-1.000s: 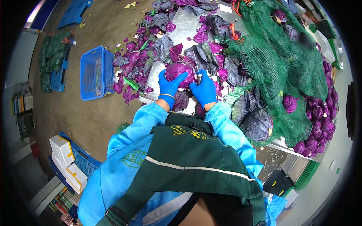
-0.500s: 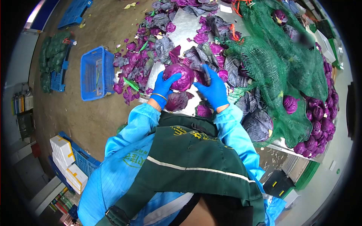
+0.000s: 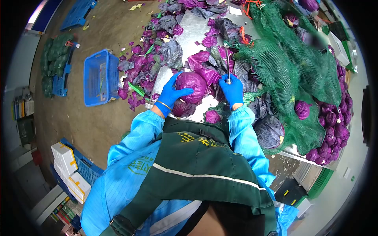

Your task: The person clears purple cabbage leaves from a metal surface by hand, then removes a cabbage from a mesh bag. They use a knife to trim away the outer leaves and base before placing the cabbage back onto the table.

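Note:
My left hand [image 3: 172,93], in a blue glove, grips a round purple cabbage [image 3: 192,87] from its left side, thumb lying across the front. In my gloved right hand [image 3: 232,89] is a knife [image 3: 228,65], its narrow blade pointing away from me. The knife stands to the right of the cabbage, apart from it. Just beyond the cabbage lies a large loose purple leaf [image 3: 206,70]. Another purple cabbage or leaf piece [image 3: 184,109] sits below the held one, partly covered. A smaller purple piece [image 3: 212,116] rests close to my apron.
Loose outer leaves [image 3: 171,51] are heaped along the left of the metal table [image 3: 193,29]. Green netting [image 3: 275,67] spreads over the right side, beside many purple cabbages [image 3: 332,129]. A dark-leaved cabbage [image 3: 269,131] lies near my right sleeve. A blue crate [image 3: 88,78] stands on the floor.
My right hand has closed around the knife and turned its blade away from me. The cabbage has shifted slightly right in my left hand, and large leaves now lie beyond it.

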Tool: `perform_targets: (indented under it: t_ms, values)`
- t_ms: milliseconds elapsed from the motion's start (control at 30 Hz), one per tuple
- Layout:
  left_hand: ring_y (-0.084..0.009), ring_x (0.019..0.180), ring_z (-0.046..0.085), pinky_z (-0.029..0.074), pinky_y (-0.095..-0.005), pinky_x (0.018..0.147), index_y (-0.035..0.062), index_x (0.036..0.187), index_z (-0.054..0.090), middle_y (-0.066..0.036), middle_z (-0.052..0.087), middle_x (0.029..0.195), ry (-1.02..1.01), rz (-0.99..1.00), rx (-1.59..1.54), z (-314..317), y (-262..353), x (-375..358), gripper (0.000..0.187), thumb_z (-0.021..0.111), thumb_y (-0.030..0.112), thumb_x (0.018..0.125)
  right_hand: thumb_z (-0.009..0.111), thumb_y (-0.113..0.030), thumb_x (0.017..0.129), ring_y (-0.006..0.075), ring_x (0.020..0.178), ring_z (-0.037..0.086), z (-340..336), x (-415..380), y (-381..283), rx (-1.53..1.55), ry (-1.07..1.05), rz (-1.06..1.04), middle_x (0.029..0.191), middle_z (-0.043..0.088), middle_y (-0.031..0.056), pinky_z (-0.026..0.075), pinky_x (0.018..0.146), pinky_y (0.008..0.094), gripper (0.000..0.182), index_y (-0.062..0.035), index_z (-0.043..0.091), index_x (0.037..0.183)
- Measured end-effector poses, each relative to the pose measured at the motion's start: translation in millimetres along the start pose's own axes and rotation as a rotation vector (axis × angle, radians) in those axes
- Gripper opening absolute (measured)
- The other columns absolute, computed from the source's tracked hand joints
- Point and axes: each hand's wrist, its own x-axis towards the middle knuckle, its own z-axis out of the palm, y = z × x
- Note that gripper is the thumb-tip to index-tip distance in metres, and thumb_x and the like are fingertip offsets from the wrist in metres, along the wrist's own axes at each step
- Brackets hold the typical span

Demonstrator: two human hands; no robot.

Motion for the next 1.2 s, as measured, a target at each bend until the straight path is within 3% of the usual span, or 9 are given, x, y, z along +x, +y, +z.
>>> perform_targets:
  t_ms: [167, 233, 367, 467, 800, 933, 1033, 1100, 1200]
  values:
    - [-0.0211, 0.112, 0.054, 0.046, -0.0350, 0.096, 0.0037, 0.136, 0.039, -0.012, 0.052, 0.125, -0.118, -0.010, -0.121, -2.1, -0.7, -4.1, 0.077, 0.077, 0.001, 0.069, 0.068, -0.015, 0.074, 0.0131, 0.063, 0.059, -4.1, -4.1, 19.2, -0.028, 0.010, 0.089, 0.072, 0.065, 0.0093, 0.048, 0.060, 0.0302, 0.017, -0.0025, 0.066, 0.086]
    - [-0.0215, 0.112, 0.054, 0.047, -0.0357, 0.095, 0.0042, 0.136, 0.039, -0.012, 0.052, 0.125, -0.089, -0.110, -0.393, -3.1, 3.7, -6.4, 0.071, 0.072, 0.002, 0.074, 0.069, -0.015, 0.074, 0.0160, 0.065, 0.061, -8.5, 0.8, 36.3, -0.181, 0.084, 0.117, 0.073, 0.066, 0.0099, 0.049, 0.062, 0.0312, 0.017, -0.0025, 0.067, 0.086]
    - [-0.0225, 0.110, 0.055, 0.050, -0.0376, 0.091, 0.0041, 0.129, 0.043, -0.011, 0.054, 0.120, 0.021, -0.105, -0.448, 7.0, 8.9, -4.1, 0.058, 0.069, 0.003, 0.077, 0.078, -0.031, 0.071, 0.0166, 0.067, 0.061, 1.6, -19.5, -11.0, -0.027, 0.069, 0.000, 0.075, 0.065, 0.0073, 0.049, 0.065, 0.0306, 0.046, -0.0006, 0.062, 0.101]
    - [-0.0225, 0.106, 0.058, 0.054, -0.0371, 0.086, 0.0042, 0.126, 0.045, -0.011, 0.055, 0.118, 0.058, -0.078, -0.367, 13.8, 15.8, -3.6, 0.054, 0.070, 0.004, 0.077, 0.081, -0.032, 0.069, 0.0118, 0.068, 0.059, 16.4, -41.8, -42.3, 0.068, -0.204, 0.032, 0.075, 0.063, 0.0040, 0.049, 0.065, 0.0281, 0.062, -0.0017, 0.054, 0.116]
    - [-0.0242, 0.106, 0.059, 0.055, -0.0421, 0.084, 0.0097, 0.127, 0.046, -0.011, 0.055, 0.119, 0.074, -0.193, -0.492, -4.0, 2.1, -0.8, 0.055, 0.071, 0.017, 0.079, 0.065, -0.007, 0.074, 0.0069, 0.059, 0.053, 8.9, -24.7, -45.0, 0.196, -0.056, 0.088, 0.067, 0.059, 0.0013, 0.044, 0.053, 0.0241, 0.014, -0.0036, 0.065, 0.087]
    - [-0.0280, 0.114, 0.055, 0.050, -0.0495, 0.090, 0.0112, 0.132, 0.043, -0.012, 0.051, 0.129, 0.043, -0.253, -0.648, -2.7, 3.0, -1.8, 0.056, 0.066, 0.029, 0.084, 0.071, -0.013, 0.074, 0.0099, 0.067, 0.057, 0.9, -21.8, -19.4, 0.031, -0.116, 0.175, 0.076, 0.064, 0.0053, 0.048, 0.061, 0.0256, 0.028, -0.0032, 0.065, 0.099]
    - [-0.0276, 0.113, 0.055, 0.051, -0.0496, 0.090, 0.0115, 0.131, 0.044, -0.012, 0.052, 0.127, 0.041, -0.237, -0.596, -0.3, -1.0, -0.5, 0.055, 0.066, 0.030, 0.084, 0.077, -0.023, 0.071, 0.0143, 0.081, 0.063, 16.1, -34.3, -47.3, 0.245, -0.138, 0.165, 0.094, 0.067, 0.0114, 0.051, 0.071, 0.0290, 0.047, -0.0036, 0.062, 0.111]
    - [-0.0268, 0.112, 0.056, 0.052, -0.0475, 0.089, 0.0113, 0.131, 0.044, -0.012, 0.053, 0.126, 0.053, -0.227, -0.556, 4.1, 0.7, 0.3, 0.055, 0.066, 0.030, 0.084, 0.080, -0.032, 0.069, 0.0201, 0.093, 0.064, 24.2, -36.9, -52.5, -0.014, -0.038, -0.275, 0.108, 0.064, 0.0152, 0.051, 0.079, 0.0319, 0.062, -0.0041, 0.057, 0.119]
    - [-0.0248, 0.107, 0.059, 0.054, -0.0433, 0.086, 0.0108, 0.129, 0.045, -0.011, 0.056, 0.122, 0.075, -0.160, -0.362, 11.2, 7.8, -0.8, 0.053, 0.066, 0.028, 0.084, 0.076, -0.029, 0.071, 0.0252, 0.083, 0.066, 23.8, -35.7, -62.9, -0.115, -0.032, -0.207, 0.095, 0.067, 0.0149, 0.051, 0.073, 0.0347, 0.045, -0.0031, 0.063, 0.105]
